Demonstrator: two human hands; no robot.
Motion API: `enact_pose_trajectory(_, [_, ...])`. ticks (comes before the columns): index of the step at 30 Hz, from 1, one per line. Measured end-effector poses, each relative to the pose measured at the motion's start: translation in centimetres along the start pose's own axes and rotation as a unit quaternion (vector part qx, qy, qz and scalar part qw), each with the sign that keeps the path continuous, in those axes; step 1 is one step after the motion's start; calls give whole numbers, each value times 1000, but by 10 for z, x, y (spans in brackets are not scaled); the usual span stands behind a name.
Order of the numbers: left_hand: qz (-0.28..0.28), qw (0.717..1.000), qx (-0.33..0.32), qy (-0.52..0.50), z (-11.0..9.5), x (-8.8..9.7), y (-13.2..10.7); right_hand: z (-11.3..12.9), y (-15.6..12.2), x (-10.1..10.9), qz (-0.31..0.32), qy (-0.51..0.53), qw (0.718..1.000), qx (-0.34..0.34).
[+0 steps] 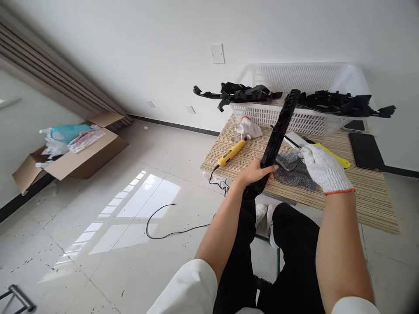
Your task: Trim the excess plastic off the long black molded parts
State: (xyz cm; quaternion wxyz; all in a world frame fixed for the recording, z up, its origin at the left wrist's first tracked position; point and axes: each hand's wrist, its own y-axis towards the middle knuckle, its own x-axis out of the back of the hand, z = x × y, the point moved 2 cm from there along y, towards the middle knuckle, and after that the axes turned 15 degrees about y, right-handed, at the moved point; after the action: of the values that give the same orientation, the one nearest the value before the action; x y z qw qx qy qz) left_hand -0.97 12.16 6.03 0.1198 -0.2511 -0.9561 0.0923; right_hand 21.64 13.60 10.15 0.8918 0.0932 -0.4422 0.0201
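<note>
My bare left hand (260, 171) is closed around the lower part of a long black plastic strip (277, 135), which slants up toward the white basket. My right hand (322, 168) wears a white knit glove and is closed on a thin dark-tipped tool (291, 140) whose tip meets the strip. A grey cloth (294, 172) lies on the table under both hands. A yellow blade-like piece (337, 158) shows just behind the gloved hand.
On the striped wooden table (369, 200) lie a yellow corded tool (231, 152), a spare white glove (248, 127), a white basket (294, 115) of black plastic parts and two dark phones (365, 150). An open cardboard box (70, 159) and a cable (163, 222) are on the floor.
</note>
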Motion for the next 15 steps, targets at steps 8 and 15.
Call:
enact_pose_trajectory(8, [37,999,32,-2,1,2,1,13,-7,6,-19,21,998,-58])
enact_pose_trajectory(15, [34,998,50,-28,0,2,5,19,-4,7,-49,-41,995,-75])
